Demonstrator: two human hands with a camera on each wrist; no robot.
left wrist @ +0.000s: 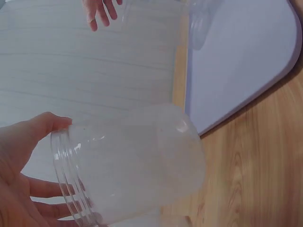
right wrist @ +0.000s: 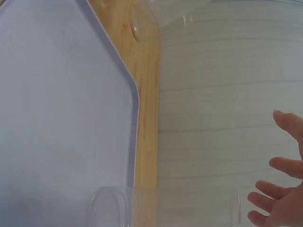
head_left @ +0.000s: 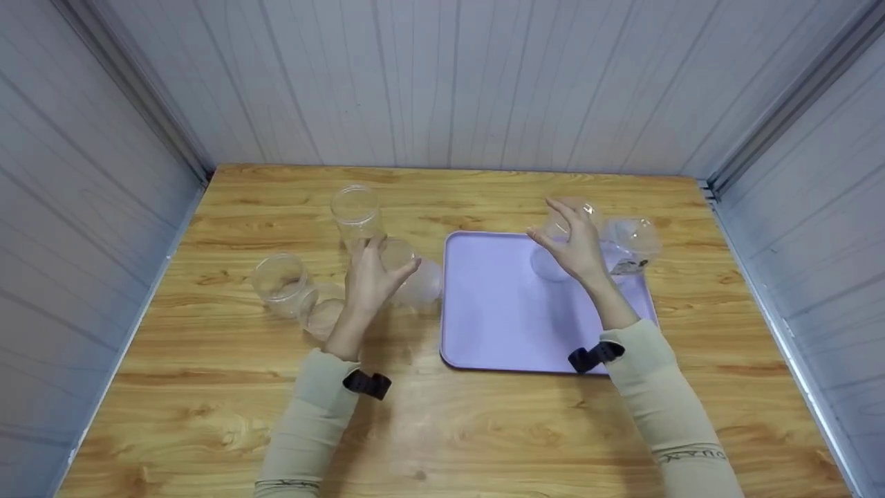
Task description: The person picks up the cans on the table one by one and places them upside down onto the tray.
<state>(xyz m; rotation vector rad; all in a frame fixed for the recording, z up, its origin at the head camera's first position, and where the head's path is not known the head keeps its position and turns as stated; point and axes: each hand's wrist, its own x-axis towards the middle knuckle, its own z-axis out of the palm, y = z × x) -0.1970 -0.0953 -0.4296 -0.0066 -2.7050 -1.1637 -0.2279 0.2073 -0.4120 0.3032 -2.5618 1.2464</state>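
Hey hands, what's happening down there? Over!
Left hand grips clear jar by rim. Right hand empty. Another jar on purple tray, possibly in the way.

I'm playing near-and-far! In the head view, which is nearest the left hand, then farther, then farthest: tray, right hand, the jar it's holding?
1. Jar: held by the left hand.
2. Tray: to the jar's right.
3. Right hand: farther right, past the tray's near edge.
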